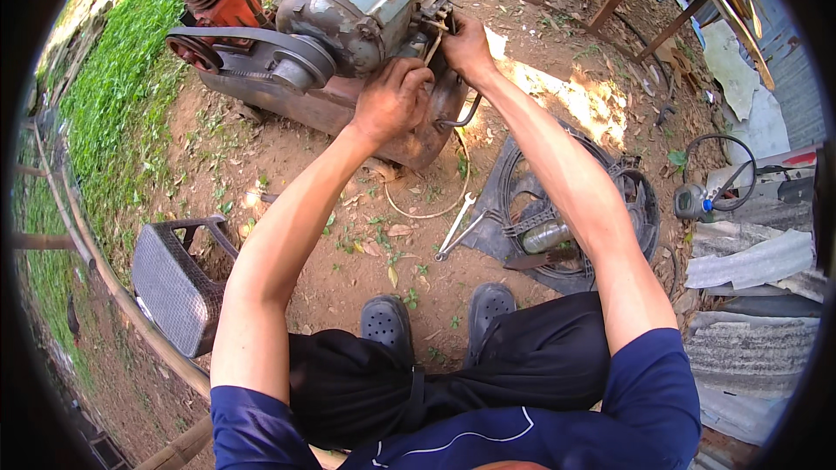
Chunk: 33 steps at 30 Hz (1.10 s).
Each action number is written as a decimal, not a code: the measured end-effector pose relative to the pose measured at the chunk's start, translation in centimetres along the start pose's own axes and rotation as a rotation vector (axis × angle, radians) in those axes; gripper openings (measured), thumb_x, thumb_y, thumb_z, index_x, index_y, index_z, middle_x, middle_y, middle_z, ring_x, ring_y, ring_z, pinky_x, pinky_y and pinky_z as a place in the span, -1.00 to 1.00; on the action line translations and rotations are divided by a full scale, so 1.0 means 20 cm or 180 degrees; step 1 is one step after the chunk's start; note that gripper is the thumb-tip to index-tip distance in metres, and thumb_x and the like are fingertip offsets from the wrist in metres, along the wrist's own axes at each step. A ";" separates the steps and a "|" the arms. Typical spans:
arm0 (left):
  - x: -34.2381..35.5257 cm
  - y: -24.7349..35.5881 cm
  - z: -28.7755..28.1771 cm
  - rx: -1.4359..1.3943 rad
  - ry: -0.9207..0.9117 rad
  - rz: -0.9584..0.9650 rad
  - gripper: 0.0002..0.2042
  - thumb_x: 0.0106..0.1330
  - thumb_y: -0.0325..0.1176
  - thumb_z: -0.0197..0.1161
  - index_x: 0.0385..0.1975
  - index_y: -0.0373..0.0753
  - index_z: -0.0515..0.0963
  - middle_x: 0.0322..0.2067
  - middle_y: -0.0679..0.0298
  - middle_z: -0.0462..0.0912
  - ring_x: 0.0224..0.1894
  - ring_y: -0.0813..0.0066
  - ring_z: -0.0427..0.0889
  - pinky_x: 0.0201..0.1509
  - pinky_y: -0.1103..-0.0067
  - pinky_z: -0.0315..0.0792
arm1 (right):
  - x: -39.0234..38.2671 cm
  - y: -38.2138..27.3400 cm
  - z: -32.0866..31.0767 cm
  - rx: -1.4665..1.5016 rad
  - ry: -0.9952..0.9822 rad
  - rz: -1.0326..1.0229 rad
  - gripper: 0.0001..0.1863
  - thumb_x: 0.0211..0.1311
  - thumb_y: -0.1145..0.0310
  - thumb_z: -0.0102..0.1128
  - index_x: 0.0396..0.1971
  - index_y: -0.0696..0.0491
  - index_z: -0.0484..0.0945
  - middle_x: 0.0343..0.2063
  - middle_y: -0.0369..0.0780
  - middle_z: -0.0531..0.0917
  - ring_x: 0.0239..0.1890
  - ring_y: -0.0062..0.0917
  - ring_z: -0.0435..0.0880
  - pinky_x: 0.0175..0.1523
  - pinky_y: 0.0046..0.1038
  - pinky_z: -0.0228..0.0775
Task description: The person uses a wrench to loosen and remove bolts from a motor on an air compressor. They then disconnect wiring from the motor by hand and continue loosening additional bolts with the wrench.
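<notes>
An old air compressor stands on the ground in front of me. Its worn blue-grey electric motor (366,0) and orange-red pump (218,0) sit on a rusty brown tank (322,109), and a black belt (235,33) runs between their pulleys. My left hand (394,100) is closed against the lower side of the motor, near the tank's end. Fingers curled, my right hand (468,48) is at small fittings (435,22) on the motor's near end. What either hand pinches is hidden. Between them a thin pale wire or tube shows, too small to name.
Two spanners (457,228) lie on the dirt beside a black fan-like plastic frame (501,200) with a bottle (547,237) in it. A dark woven-pattern stool (178,283) is at left. Corrugated sheets (749,344) and a hosed gauge (692,202) lie at right.
</notes>
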State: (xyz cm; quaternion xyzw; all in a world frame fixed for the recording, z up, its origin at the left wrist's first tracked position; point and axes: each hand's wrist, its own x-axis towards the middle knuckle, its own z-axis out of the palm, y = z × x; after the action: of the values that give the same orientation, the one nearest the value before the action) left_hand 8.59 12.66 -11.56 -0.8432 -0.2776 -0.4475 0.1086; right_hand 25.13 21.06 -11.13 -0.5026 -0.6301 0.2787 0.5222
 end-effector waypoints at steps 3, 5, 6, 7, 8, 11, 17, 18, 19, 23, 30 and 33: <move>0.00 0.00 0.00 0.0014 -0.0015 -0.0004 -0.63 0.01 -0.60 0.18 -0.14 -0.21 0.34 -0.24 0.17 0.48 -0.23 0.13 0.54 -0.18 0.32 0.48 | 0.00 -0.02 -0.05 0.0106 -0.0347 0.0357 -0.79 0.08 0.42 0.18 -0.31 0.20 0.64 -0.54 -0.11 0.67 -0.43 -0.47 0.64 -0.26 -0.39 0.45; 0.00 0.01 0.00 0.0020 -0.0006 0.0007 -0.63 0.01 -0.61 0.18 -0.14 -0.21 0.33 -0.24 0.17 0.48 -0.23 0.12 0.54 -0.19 0.32 0.48 | 0.00 -0.02 -0.05 0.0098 -0.0317 0.0442 -0.77 0.06 0.41 0.19 -0.29 0.19 0.64 -0.56 -0.11 0.67 -0.44 -0.45 0.66 -0.26 -0.38 0.46; 0.01 0.01 0.00 0.0009 0.0008 0.0015 -0.62 0.01 -0.61 0.18 -0.14 -0.21 0.33 -0.24 0.16 0.48 -0.24 0.12 0.54 -0.19 0.32 0.48 | 0.00 -0.02 -0.04 0.0000 -0.0184 0.0287 -0.76 0.06 0.41 0.20 -0.28 0.19 0.64 -0.57 -0.11 0.67 -0.44 -0.44 0.66 -0.26 -0.38 0.46; 0.01 0.01 0.01 -0.0003 0.0023 0.0022 -0.62 0.01 -0.61 0.18 -0.14 -0.21 0.33 -0.24 0.16 0.48 -0.24 0.12 0.54 -0.20 0.32 0.48 | 0.00 -0.02 -0.04 -0.0098 -0.0052 0.0132 -0.76 0.05 0.40 0.20 -0.27 0.18 0.64 -0.59 -0.11 0.66 -0.45 -0.44 0.66 -0.26 -0.37 0.47; 0.02 0.01 0.02 -0.0017 0.0022 0.0029 -0.62 0.02 -0.61 0.18 -0.13 -0.20 0.33 -0.24 0.16 0.48 -0.24 0.12 0.54 -0.20 0.32 0.48 | 0.00 -0.01 -0.05 -0.0136 -0.0047 0.0251 -0.76 0.05 0.41 0.20 -0.28 0.18 0.64 -0.57 -0.10 0.67 -0.43 -0.44 0.67 -0.26 -0.37 0.47; 0.00 0.00 0.01 0.0001 -0.0021 -0.0005 -0.62 0.03 -0.61 0.18 -0.13 -0.20 0.33 -0.23 0.16 0.48 -0.25 0.11 0.54 -0.21 0.33 0.48 | 0.00 -0.08 -0.04 -0.0132 -0.0107 0.0441 -0.77 0.05 0.42 0.18 -0.29 0.18 0.64 -0.51 -0.06 0.67 -0.39 -0.44 0.67 -0.22 -0.38 0.46; -0.01 0.00 0.00 -0.0028 -0.0044 -0.0066 -0.62 0.04 -0.61 0.17 -0.11 -0.19 0.33 -0.21 0.15 0.48 -0.25 0.11 0.54 -0.21 0.32 0.47 | -0.01 -0.06 -0.05 -0.0267 -0.0471 -0.0020 -0.78 0.16 0.43 0.13 -0.24 0.21 0.64 -0.43 -0.10 0.65 -0.33 -0.39 0.62 -0.15 -0.34 0.44; 0.00 0.01 0.01 -0.0027 -0.0031 -0.0056 -0.62 0.04 -0.61 0.17 -0.11 -0.19 0.33 -0.21 0.15 0.48 -0.25 0.11 0.54 -0.21 0.32 0.47 | -0.01 -0.05 -0.07 -0.0193 -0.0463 -0.0047 -0.77 0.16 0.42 0.15 -0.24 0.20 0.64 -0.40 -0.10 0.66 -0.31 -0.39 0.63 -0.14 -0.34 0.45; 0.01 0.01 0.01 -0.0025 -0.0018 -0.0046 -0.62 0.04 -0.61 0.17 -0.11 -0.19 0.33 -0.21 0.15 0.48 -0.25 0.11 0.54 -0.21 0.32 0.47 | -0.01 -0.04 -0.08 -0.0119 -0.0456 -0.0076 -0.77 0.16 0.41 0.17 -0.23 0.19 0.64 -0.37 -0.10 0.67 -0.29 -0.38 0.64 -0.13 -0.34 0.45; 0.00 0.00 0.01 -0.0029 -0.0014 -0.0016 -0.62 0.04 -0.61 0.17 -0.11 -0.20 0.33 -0.21 0.14 0.48 -0.25 0.10 0.54 -0.21 0.32 0.47 | -0.03 -0.10 -0.05 -0.0128 -0.0170 0.0336 -0.77 0.12 0.38 0.23 -0.26 0.19 0.65 -0.35 -0.07 0.71 -0.25 -0.36 0.68 -0.11 -0.36 0.47; 0.02 0.01 0.02 -0.0042 -0.0005 0.0005 -0.63 0.05 -0.61 0.16 -0.11 -0.20 0.33 -0.21 0.14 0.48 -0.26 0.10 0.54 -0.21 0.32 0.47 | 0.02 -0.06 -0.06 -0.0317 -0.0143 0.0098 -0.74 0.10 0.36 0.23 -0.24 0.17 0.66 -0.48 -0.09 0.71 -0.38 -0.39 0.70 -0.22 -0.39 0.49; 0.01 0.00 0.02 -0.0057 -0.0017 -0.0021 -0.63 0.05 -0.61 0.17 -0.11 -0.20 0.33 -0.21 0.14 0.48 -0.26 0.10 0.54 -0.21 0.32 0.47 | 0.02 -0.03 -0.08 -0.0125 -0.0530 0.0422 -0.72 0.09 0.34 0.24 -0.22 0.16 0.66 -0.49 -0.09 0.71 -0.42 -0.38 0.69 -0.24 -0.41 0.49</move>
State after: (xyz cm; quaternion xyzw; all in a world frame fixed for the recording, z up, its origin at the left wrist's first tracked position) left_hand 8.92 12.80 -11.60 -0.8444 -0.2766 -0.4480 0.0989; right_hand 26.40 21.03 -9.93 -0.5283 -0.6421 0.3410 0.4385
